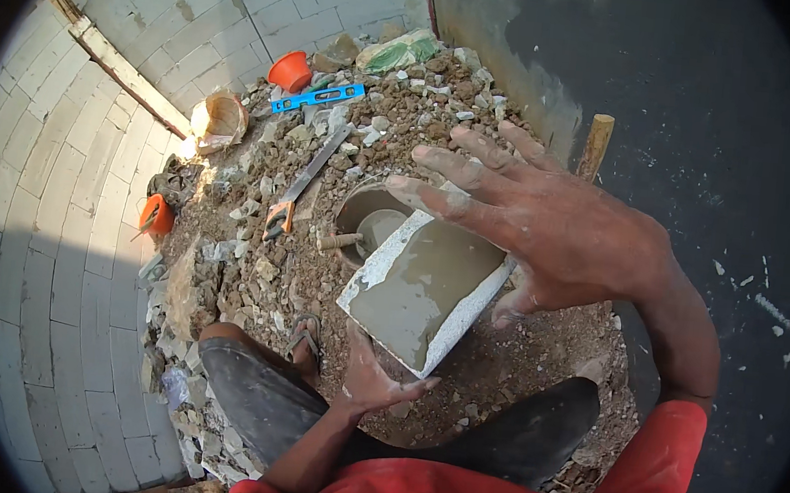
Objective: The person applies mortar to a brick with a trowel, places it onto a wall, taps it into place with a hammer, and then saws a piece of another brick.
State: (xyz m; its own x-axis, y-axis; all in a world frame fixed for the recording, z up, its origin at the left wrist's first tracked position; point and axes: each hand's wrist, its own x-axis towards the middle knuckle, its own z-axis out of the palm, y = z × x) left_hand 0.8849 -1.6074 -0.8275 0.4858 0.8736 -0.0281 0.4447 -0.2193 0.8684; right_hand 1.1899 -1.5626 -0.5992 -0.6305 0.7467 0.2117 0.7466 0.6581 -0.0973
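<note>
Head view: holding the block (384, 264) in the left hand (378, 381), with the grip clasped against its near edge, above the rubble (266, 273) and partly hiding the bucket (357, 213). Holding the right hand (557, 223) with its grip spread at the block's far right edge; cannot tell whether touching. Seemingly mostly done coating: wet mortar (419, 296) over most of the top face, with bare strips left along both sides.

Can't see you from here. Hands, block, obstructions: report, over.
Left hand holds block; right hand spread by it, contact unclear. Grey paste on top. Bucket partly hidden behind block.
</note>
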